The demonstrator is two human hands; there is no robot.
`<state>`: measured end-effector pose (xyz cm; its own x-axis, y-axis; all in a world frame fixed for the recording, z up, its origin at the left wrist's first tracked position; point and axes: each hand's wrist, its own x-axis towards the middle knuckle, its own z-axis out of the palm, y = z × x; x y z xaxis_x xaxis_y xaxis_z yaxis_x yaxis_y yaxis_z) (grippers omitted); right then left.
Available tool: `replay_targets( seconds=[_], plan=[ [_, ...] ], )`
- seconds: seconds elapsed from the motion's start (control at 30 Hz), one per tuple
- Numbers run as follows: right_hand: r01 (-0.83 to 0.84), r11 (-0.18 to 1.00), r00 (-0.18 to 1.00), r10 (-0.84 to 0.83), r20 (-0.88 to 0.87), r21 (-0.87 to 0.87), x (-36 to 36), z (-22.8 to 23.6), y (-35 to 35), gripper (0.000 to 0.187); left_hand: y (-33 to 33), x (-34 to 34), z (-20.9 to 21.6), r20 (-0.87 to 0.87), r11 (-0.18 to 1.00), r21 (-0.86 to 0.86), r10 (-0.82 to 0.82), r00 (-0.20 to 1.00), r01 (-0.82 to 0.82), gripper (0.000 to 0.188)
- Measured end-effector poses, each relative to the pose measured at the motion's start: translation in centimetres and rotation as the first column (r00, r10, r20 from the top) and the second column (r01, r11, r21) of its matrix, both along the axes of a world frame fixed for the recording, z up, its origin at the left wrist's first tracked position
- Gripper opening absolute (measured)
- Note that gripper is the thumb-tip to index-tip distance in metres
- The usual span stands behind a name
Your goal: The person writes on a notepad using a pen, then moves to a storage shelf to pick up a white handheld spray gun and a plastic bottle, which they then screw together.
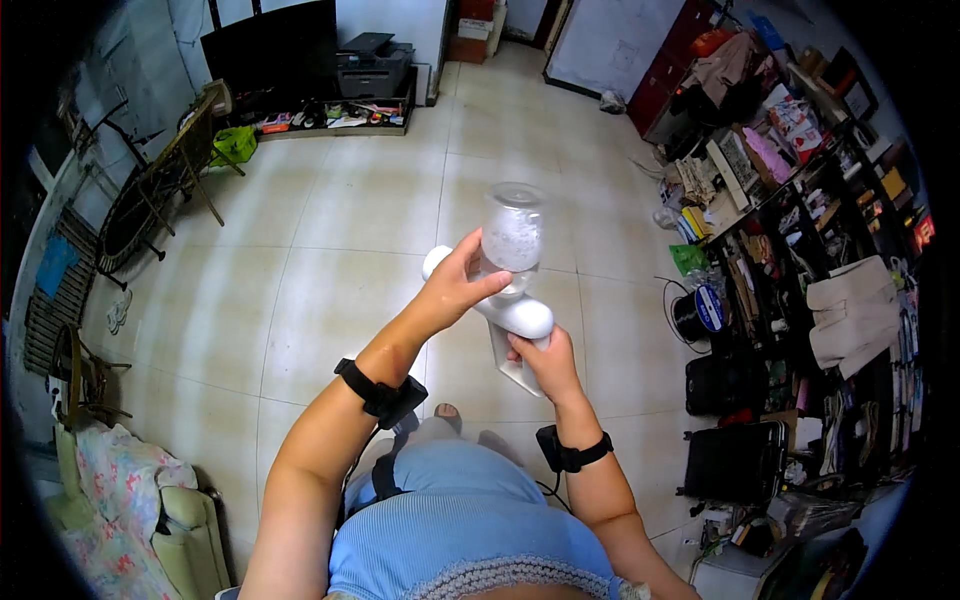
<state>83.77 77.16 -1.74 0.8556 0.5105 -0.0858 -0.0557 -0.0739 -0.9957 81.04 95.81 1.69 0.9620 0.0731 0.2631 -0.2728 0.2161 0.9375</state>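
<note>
I hold a white plastic device [515,315] with a rounded crossbar and a narrow base, raised in front of me above the tiled floor. A clear, frosted cylindrical container [512,235] sits upright on top of it. My left hand [455,290] wraps around the lower part of the clear container. My right hand [540,362] grips the white base from below. Both wrists carry black bands.
Cluttered shelves [800,200] with boxes, clothes and cable reels line the right side. A low stand with a dark screen [275,55] and a printer stands at the back. Folded metal frames [150,190] lean at left; a floral-covered chair [140,500] is near left.
</note>
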Motion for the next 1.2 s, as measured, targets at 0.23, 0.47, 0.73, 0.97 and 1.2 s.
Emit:
replay_targets(
  seconds=[0.23,0.47,0.73,0.97,1.2],
  plan=[
    [-0.001,0.967,0.989,0.039,0.143,-0.254,0.6,0.1,-0.7,0.029,-0.2,-0.9,-1.5,-0.040,0.990,-0.138,0.026,0.999,-0.032,0.070],
    [0.375,0.758,0.493,0.324,0.807,-0.533,2.4,4.0,-2.6,0.027,0.9,-2.9,-4.3,-0.172,0.977,-0.101,0.168,0.971,-0.187,0.077],
    [0.585,0.635,-0.152,0.697,0.700,-0.505,5.9,8.7,-2.6,0.008,-1.5,-2.8,-6.7,0.279,0.541,0.563,0.588,0.759,-0.625,0.089],
    [0.606,0.492,-0.348,0.871,0.348,-0.625,6.4,12.1,-1.3,0.010,-1.9,-2.2,-8.4,0.135,0.750,0.534,0.380,0.915,-0.390,0.066],
    [0.643,0.328,-0.335,0.933,0.131,-0.692,7.0,15.3,-0.8,0.009,-1.9,-1.0,-7.7,0.057,0.864,0.452,0.218,0.974,-0.220,0.067]
  ],
)
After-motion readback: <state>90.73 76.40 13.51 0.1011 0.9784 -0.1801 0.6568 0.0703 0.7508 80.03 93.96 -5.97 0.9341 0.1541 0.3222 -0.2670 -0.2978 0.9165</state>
